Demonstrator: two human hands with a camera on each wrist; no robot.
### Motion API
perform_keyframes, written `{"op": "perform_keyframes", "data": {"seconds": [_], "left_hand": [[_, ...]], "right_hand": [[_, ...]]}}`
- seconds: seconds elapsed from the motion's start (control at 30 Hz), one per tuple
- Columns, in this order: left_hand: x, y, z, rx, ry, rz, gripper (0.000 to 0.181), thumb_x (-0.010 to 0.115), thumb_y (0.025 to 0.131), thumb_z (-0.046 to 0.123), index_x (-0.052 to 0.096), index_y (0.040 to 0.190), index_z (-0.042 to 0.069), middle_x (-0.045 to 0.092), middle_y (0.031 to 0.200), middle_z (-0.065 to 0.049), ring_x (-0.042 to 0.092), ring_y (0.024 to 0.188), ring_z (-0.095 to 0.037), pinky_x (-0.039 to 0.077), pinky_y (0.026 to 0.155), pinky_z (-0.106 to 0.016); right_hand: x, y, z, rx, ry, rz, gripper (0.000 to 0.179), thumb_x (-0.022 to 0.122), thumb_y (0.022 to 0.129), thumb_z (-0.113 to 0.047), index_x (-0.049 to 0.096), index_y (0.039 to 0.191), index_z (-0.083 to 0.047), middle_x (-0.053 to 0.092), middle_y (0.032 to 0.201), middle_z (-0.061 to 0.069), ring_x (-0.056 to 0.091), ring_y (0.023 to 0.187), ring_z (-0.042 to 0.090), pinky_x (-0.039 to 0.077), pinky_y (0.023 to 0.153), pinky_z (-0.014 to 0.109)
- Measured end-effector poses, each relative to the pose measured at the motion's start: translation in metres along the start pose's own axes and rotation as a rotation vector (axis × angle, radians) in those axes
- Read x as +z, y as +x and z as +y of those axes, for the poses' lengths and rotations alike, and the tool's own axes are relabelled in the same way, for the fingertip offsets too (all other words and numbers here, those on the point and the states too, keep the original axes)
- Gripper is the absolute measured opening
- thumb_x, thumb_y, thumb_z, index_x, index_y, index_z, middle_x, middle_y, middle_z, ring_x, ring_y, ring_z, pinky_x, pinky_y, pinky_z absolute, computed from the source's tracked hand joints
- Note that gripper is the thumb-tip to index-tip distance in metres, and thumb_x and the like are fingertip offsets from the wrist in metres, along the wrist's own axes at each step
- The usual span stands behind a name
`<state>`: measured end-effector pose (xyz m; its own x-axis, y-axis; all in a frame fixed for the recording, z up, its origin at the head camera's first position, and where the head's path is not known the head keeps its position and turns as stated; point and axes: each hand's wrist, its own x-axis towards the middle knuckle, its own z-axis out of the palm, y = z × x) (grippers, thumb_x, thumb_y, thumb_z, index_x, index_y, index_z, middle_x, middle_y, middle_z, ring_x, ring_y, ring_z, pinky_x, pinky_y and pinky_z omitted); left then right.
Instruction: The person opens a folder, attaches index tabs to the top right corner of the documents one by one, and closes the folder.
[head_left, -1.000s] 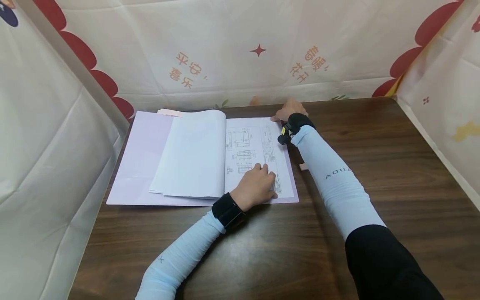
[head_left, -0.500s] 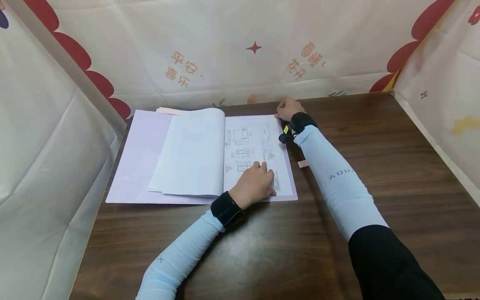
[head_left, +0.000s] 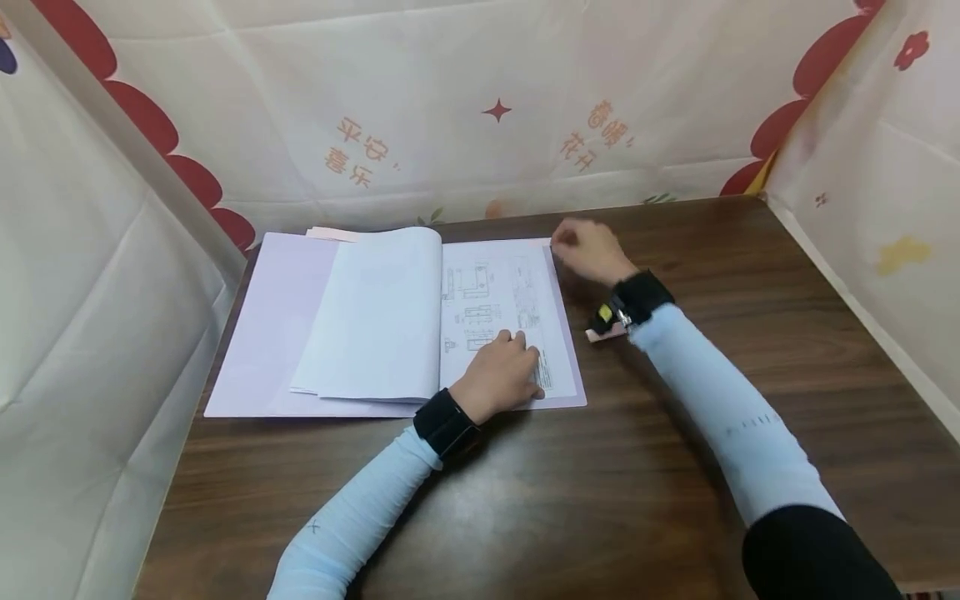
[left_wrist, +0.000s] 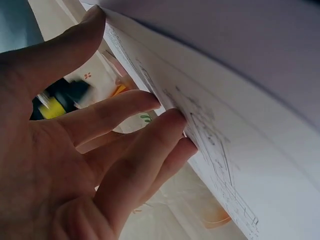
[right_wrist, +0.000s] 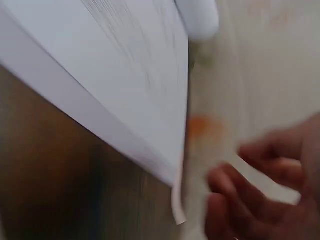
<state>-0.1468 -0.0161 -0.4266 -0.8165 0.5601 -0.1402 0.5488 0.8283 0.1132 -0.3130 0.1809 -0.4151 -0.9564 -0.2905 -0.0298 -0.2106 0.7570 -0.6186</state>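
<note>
An open document folder with a lilac cover (head_left: 255,350) lies on the table, its white sheets (head_left: 375,325) turned over to the left. On the right, a page with technical drawings (head_left: 483,267) faces up. My left hand (head_left: 498,375) rests on its lower part; the left wrist view shows the fingertips touching the paper. My right hand (head_left: 592,250) is just off the page's top right corner, fingers loosely bent, nothing visible between them. A pale pink sticky tab (right_wrist: 177,205) sticks out from that corner, apart from the fingers.
A small pink sticky note pad (head_left: 606,333) lies on the brown wooden table (head_left: 525,517), partly hidden by the right wrist camera. More pink tabs (head_left: 332,234) show above the turned sheets. Patterned cloth (head_left: 450,100) closes off the back and sides.
My right hand has let go of the page's top right corner and drawn back to the right, showing the pink tab there. The left hand stays on the page.
</note>
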Motion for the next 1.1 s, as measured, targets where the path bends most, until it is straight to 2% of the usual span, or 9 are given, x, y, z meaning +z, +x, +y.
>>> {"op": "perform_keyframes", "data": {"seconds": [0.13, 0.3, 0.47, 0.63, 0.73, 0.87, 0.97, 1.03, 1.1], "left_hand": [[0.004, -0.003, 0.0, -0.003, 0.011, -0.013, 0.057, 0.078, 0.09, 0.047, 0.068, 0.13, 0.008, 0.068, 0.11, -0.008, 0.057, 0.095, -0.02, 0.054, 0.078, -0.03], [0.008, -0.003, 0.001, -0.006, 0.02, -0.024, 0.066, 0.076, 0.091, 0.05, 0.062, 0.137, 0.005, 0.068, 0.117, -0.009, 0.059, 0.099, -0.021, 0.056, 0.083, -0.03], [0.003, -0.002, -0.002, -0.024, 0.004, -0.019, 0.064, 0.077, 0.09, 0.048, 0.063, 0.136, 0.006, 0.068, 0.116, -0.008, 0.058, 0.098, -0.021, 0.055, 0.083, -0.03], [-0.004, -0.014, -0.01, -0.018, -0.006, 0.027, 0.05, 0.076, 0.092, 0.045, 0.069, 0.126, 0.008, 0.069, 0.11, -0.007, 0.06, 0.099, -0.021, 0.057, 0.082, -0.031], [-0.009, -0.04, -0.023, -0.036, 0.011, 0.162, 0.041, 0.074, 0.094, 0.043, 0.07, 0.117, 0.009, 0.07, 0.11, -0.008, 0.063, 0.106, -0.025, 0.06, 0.081, -0.037], [-0.017, -0.088, -0.065, -0.161, 0.028, 0.489, 0.037, 0.073, 0.096, 0.034, 0.068, 0.116, 0.003, 0.071, 0.115, -0.017, 0.064, 0.114, -0.037, 0.06, 0.084, -0.047], [-0.015, -0.129, -0.111, -0.323, 0.033, 0.683, 0.041, 0.076, 0.093, 0.027, 0.066, 0.118, -0.005, 0.068, 0.118, -0.027, 0.062, 0.115, -0.045, 0.055, 0.092, -0.055], [-0.011, -0.159, -0.141, -0.468, 0.026, 0.726, 0.048, 0.077, 0.093, 0.025, 0.062, 0.123, -0.009, 0.064, 0.122, -0.034, 0.058, 0.118, -0.051, 0.049, 0.1, -0.06], [-0.007, -0.187, -0.164, -0.647, -0.016, 0.706, 0.059, 0.075, 0.094, 0.028, 0.055, 0.133, -0.012, 0.056, 0.13, -0.039, 0.051, 0.124, -0.056, 0.041, 0.104, -0.066]], "right_hand": [[0.016, -0.06, -0.009, -0.25, -0.155, -0.096, 0.021, 0.075, 0.093, -0.016, 0.073, 0.112, -0.007, 0.068, 0.119, 0.014, 0.064, 0.107, 0.03, 0.053, 0.091, 0.048], [0.032, -0.113, -0.006, -0.315, -0.299, -0.197, 0.048, 0.093, 0.076, -0.029, 0.075, 0.117, -0.011, 0.062, 0.138, 0.016, 0.061, 0.123, 0.035, 0.051, 0.102, 0.056], [0.041, -0.122, -0.001, -0.359, -0.34, -0.221, 0.08, 0.098, 0.063, -0.044, 0.07, 0.129, -0.009, 0.057, 0.15, 0.017, 0.054, 0.138, 0.038, 0.032, 0.119, 0.066], [0.042, -0.116, -0.003, -0.379, -0.336, -0.209, 0.079, 0.098, 0.062, -0.043, 0.07, 0.127, -0.008, 0.058, 0.149, 0.018, 0.054, 0.139, 0.038, 0.026, 0.12, 0.068], [0.041, -0.116, -0.004, -0.376, -0.329, -0.229, 0.076, 0.097, 0.066, -0.041, 0.07, 0.128, -0.007, 0.056, 0.15, 0.02, 0.053, 0.14, 0.039, 0.025, 0.12, 0.069], [0.038, -0.118, -0.005, -0.362, -0.335, -0.235, 0.077, 0.097, 0.066, -0.041, 0.069, 0.13, -0.007, 0.054, 0.152, 0.019, 0.053, 0.139, 0.038, 0.024, 0.121, 0.068], [0.036, -0.121, -0.003, -0.35, -0.332, -0.242, 0.079, 0.098, 0.065, -0.039, 0.068, 0.131, -0.007, 0.053, 0.153, 0.019, 0.053, 0.138, 0.038, 0.024, 0.122, 0.068], [0.035, -0.122, -0.003, -0.344, -0.321, -0.254, 0.079, 0.098, 0.065, -0.038, 0.067, 0.131, -0.007, 0.052, 0.154, 0.019, 0.052, 0.138, 0.039, 0.023, 0.122, 0.069], [0.035, -0.122, -0.003, -0.345, -0.308, -0.263, 0.079, 0.098, 0.065, -0.036, 0.067, 0.132, -0.007, 0.051, 0.155, 0.019, 0.052, 0.138, 0.04, 0.022, 0.122, 0.069]]}}
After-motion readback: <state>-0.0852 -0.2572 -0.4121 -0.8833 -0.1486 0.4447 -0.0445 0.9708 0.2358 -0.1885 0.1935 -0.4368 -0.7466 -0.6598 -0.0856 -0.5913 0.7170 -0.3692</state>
